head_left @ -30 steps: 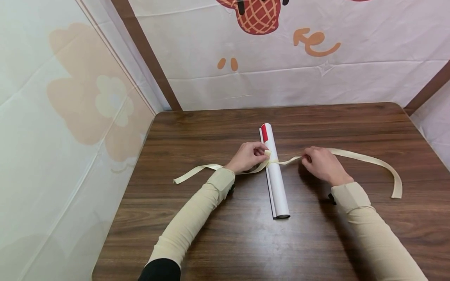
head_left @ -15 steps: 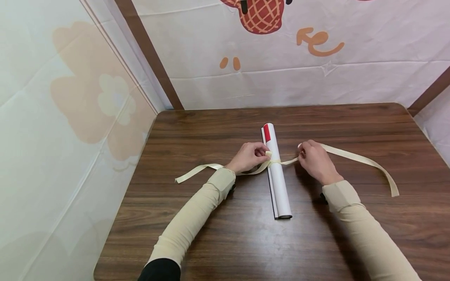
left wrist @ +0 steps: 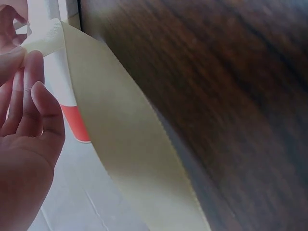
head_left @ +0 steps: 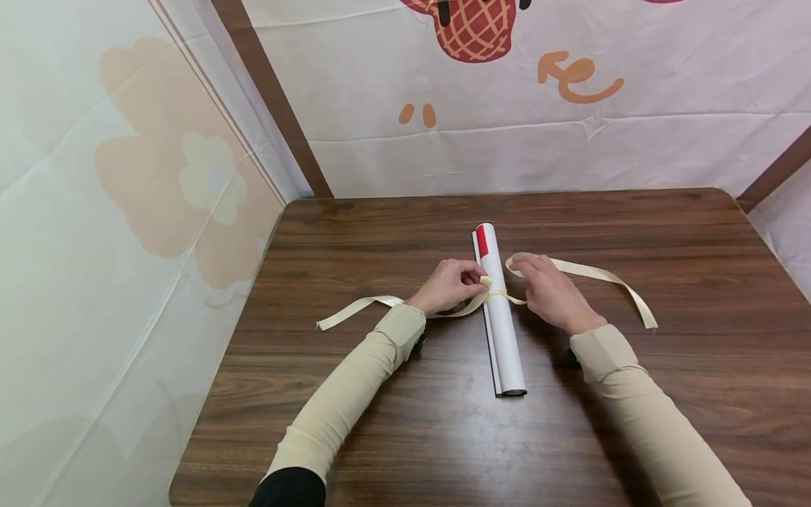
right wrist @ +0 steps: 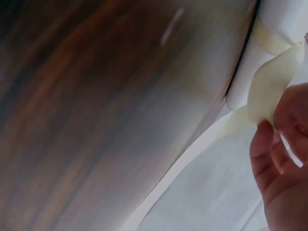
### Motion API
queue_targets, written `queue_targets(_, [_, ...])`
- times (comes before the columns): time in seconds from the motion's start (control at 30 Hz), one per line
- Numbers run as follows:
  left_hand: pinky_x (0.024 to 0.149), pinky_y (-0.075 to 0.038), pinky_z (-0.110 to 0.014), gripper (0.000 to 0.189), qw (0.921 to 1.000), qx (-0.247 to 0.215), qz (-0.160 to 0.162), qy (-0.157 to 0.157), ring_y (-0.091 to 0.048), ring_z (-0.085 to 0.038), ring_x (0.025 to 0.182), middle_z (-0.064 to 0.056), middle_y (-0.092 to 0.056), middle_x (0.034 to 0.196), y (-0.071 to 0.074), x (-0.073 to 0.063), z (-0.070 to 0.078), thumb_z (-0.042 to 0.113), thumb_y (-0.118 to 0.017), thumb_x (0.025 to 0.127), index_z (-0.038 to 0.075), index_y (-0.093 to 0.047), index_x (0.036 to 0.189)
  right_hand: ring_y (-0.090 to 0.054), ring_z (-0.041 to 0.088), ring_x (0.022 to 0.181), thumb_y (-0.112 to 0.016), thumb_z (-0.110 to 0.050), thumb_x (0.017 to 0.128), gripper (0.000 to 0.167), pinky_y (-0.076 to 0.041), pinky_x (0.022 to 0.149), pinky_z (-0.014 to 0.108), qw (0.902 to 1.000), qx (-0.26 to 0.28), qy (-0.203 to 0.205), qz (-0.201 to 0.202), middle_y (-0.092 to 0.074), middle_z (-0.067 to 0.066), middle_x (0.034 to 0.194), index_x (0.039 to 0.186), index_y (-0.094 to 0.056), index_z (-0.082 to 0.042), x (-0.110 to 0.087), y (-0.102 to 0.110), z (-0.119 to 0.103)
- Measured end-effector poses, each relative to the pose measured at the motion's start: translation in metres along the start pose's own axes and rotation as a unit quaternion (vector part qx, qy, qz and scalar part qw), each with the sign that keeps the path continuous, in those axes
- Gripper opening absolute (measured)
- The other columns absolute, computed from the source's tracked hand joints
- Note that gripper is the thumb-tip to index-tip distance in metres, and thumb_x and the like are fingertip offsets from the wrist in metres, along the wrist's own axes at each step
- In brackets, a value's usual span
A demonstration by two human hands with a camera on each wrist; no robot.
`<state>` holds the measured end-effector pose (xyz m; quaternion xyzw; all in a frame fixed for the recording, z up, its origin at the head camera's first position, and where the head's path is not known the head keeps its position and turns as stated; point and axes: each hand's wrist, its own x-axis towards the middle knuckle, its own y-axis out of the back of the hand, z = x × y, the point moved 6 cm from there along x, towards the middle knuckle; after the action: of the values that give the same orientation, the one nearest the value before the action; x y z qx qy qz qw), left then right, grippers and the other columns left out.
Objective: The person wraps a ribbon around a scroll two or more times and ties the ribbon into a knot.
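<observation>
A white rolled sheet [head_left: 505, 345] with a red patch near its far end lies lengthwise on the table. Round its middle passes a cream ribbon [head_left: 586, 270], its tails trailing out to both sides. My left hand [head_left: 445, 285] pinches a small fold of the ribbon between thumb and fingers, right against the roll; the left wrist view shows this ribbon [left wrist: 120, 120] running close past the palm. Just right of the roll, my right hand [head_left: 559, 294] pinches the other tail, which curves in a loop by the fingertips. In the right wrist view that ribbon [right wrist: 272, 89] bends between thumb and fingers.
The dark wood-grain table [head_left: 355, 239] has rounded far corners. A white printed cloth [head_left: 507, 155] hangs behind it, and another cloth panel [head_left: 76, 317] with a pale flower stands along the left edge.
My right hand has moved left toward the roll, drawing its ribbon tail along and forming a loop. The left hand keeps its pinch beside the roll, nearly unmoved.
</observation>
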<state>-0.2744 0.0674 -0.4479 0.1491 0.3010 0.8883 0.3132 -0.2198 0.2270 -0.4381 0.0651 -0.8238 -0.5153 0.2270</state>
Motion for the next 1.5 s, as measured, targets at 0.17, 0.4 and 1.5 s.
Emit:
queue_targets(0.17, [0.066,-0.045,-0.014,0.010,0.9999,0.005,0.005,-0.011,-0.057,-0.006,0.073,-0.006,-0.069,0.084,0.000,0.001,0.001,0.010,-0.072,0.083,0.005,-0.073,0.092,-0.053,0.031,0.104,-0.049,0.013,0.077,0.050,-0.046,0.085,0.043,0.9995,0.027,0.015,-0.007,-0.060,0.014,0.127,0.123,-0.058,-0.003,0.002,-0.001,-0.009])
queue_targets(0.4, [0.071,-0.046,-0.016,0.006,0.9984,0.023,0.022,-0.047,-0.060,-0.014,0.082,-0.007,-0.065,0.099,0.001,0.002,0.006,0.007,-0.075,0.081,0.004,-0.073,0.086,-0.051,0.026,0.106,-0.048,0.012,0.081,0.062,-0.045,0.083,0.039,0.9973,0.069,0.020,-0.019,-0.064,0.008,0.124,0.140,-0.044,-0.009,0.004,-0.003,-0.015])
queue_targets(1.5, [0.063,-0.041,-0.016,0.009,0.9887,0.135,-0.018,-0.063,-0.057,-0.008,0.072,0.001,-0.067,0.081,-0.007,0.004,0.015,0.020,-0.070,0.089,0.012,-0.068,0.091,-0.062,0.015,0.075,-0.063,-0.011,0.093,0.012,-0.050,0.067,0.033,0.9929,0.117,0.017,0.014,-0.068,0.006,0.085,0.103,-0.064,-0.005,0.009,-0.006,-0.021])
